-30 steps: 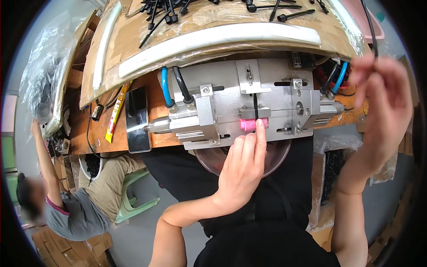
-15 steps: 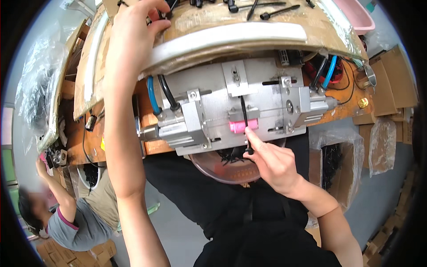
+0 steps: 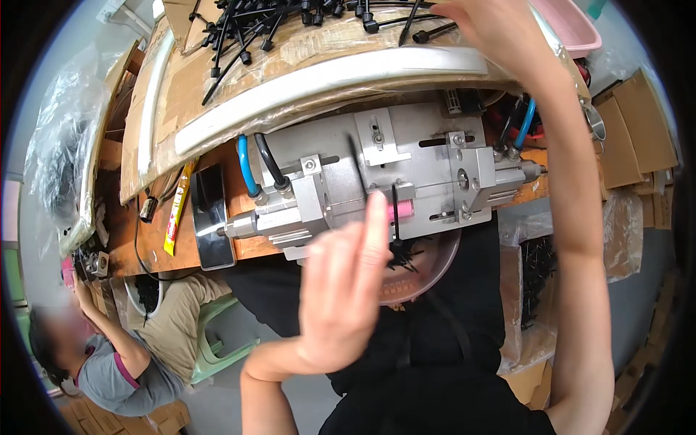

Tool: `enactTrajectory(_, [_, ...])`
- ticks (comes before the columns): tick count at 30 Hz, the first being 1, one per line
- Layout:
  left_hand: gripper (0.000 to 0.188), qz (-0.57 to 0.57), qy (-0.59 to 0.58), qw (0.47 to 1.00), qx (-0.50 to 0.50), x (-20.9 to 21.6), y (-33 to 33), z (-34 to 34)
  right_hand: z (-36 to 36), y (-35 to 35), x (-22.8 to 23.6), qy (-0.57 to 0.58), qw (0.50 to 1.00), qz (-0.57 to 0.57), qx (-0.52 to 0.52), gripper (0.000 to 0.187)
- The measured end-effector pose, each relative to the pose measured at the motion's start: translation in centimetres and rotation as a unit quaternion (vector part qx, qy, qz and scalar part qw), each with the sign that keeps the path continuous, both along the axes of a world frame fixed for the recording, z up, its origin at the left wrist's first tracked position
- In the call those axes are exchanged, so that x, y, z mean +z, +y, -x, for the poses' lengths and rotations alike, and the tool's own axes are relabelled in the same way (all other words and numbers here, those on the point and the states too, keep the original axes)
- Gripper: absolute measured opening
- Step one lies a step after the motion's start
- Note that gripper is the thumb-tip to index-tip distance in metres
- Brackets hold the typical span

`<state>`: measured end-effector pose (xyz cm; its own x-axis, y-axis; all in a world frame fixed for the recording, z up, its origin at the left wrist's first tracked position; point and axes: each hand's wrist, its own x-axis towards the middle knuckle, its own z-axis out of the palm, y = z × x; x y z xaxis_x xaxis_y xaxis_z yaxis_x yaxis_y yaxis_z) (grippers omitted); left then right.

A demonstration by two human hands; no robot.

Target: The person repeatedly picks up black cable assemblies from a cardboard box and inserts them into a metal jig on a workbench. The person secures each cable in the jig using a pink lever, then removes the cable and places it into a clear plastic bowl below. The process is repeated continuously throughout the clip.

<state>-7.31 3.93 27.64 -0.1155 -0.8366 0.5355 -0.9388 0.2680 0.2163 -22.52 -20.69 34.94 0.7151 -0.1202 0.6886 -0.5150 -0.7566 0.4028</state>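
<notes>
My left hand (image 3: 341, 290), blurred by motion, is over the near side of the metal fixture (image 3: 428, 170). Its fingers appear closed on a thin black rod (image 3: 354, 159) that slants up past the index fingertip. Just right of that fingertip, another black rod (image 3: 396, 199) lies across a pink block (image 3: 404, 209) on the fixture, its thicker end toward me. At the far right, my right hand (image 3: 493, 32) reaches over the cardboard-covered shelf (image 3: 312, 54). Its fingers touch the thin end of a rod at the pile of black rods with knobbed heads (image 3: 312, 11); the upper edge cuts the hand off.
Under the fixture is a clear bowl (image 3: 428, 279) with black pieces. A phone (image 3: 210, 217) and yellow packet (image 3: 175, 214) lie left on the bench. Blue (image 3: 249, 167) and black hoses join the fixture. Another person (image 3: 127, 362) sits at left. Boxes (image 3: 616, 130) stand at right.
My left hand has come down from the rod pile to the fixture, with a black rod. My right hand has let go of the rod on the pink block and reached up to the pile.
</notes>
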Motion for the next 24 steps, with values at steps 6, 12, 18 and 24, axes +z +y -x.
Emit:
enactTrajectory(6, [0.068,-0.117,-0.023,0.993,0.001,-4.5,0.9,2.5,-1.1,-4.6,1.7,-0.070,0.979,-0.165,0.095,0.016])
enactTrajectory(12, [0.069,-0.142,-0.037,0.989,-0.016,-4.1,0.2,2.0,3.7,3.2,2.5,-0.344,0.833,-0.427,0.072,0.020])
enactTrajectory(18, [0.058,-0.046,-0.042,0.998,-0.023,0.5,-4.1,-0.9,4.5,14.4,-5.9,-0.295,0.751,-0.548,0.220,0.038])
enactTrajectory(24, [0.013,0.015,-0.009,0.993,-0.114,6.9,-16.0,-3.5,1.6,20.7,-13.2,-0.206,0.861,-0.455,0.100,0.060])
